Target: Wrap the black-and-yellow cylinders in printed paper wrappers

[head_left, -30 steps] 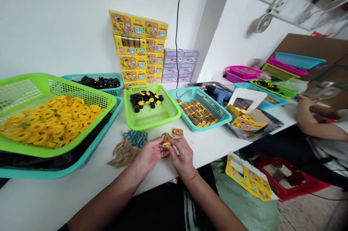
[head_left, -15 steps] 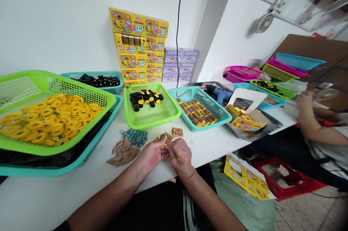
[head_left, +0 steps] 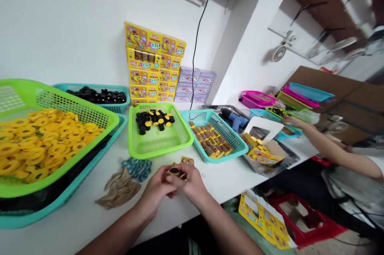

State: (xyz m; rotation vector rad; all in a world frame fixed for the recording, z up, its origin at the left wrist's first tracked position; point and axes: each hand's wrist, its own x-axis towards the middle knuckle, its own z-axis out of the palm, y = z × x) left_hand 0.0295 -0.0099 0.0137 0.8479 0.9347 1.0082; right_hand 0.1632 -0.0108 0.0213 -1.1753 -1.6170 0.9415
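Note:
Between the fingertips of my left hand (head_left: 157,187) and my right hand (head_left: 190,181) is a small cylinder (head_left: 174,171) with a black round end and a yellow edge; both hands are closed round it, and fingers hide most of its side. Just beyond them on the table lies a small printed yellow piece (head_left: 188,160), with another partly hidden behind my fingers. A green basket (head_left: 162,153) farther off holds black cylinders, some with yellow ends. Right of it, a blue basket (head_left: 217,159) holds rows of cylinders wrapped in printed labels.
At left, a green basket (head_left: 75,107) of yellow rings rests on a teal one (head_left: 87,177). Cloths (head_left: 120,189) lie left of my hands. Yellow boxes (head_left: 142,77) are stacked by the wall. A metal tray (head_left: 270,173) and another person's arm (head_left: 330,143) are at right.
The black end of the cylinder now shows between my hands, where a bit of yellow showed before. My view has tilted up, and the other person's arm now reaches toward the baskets.

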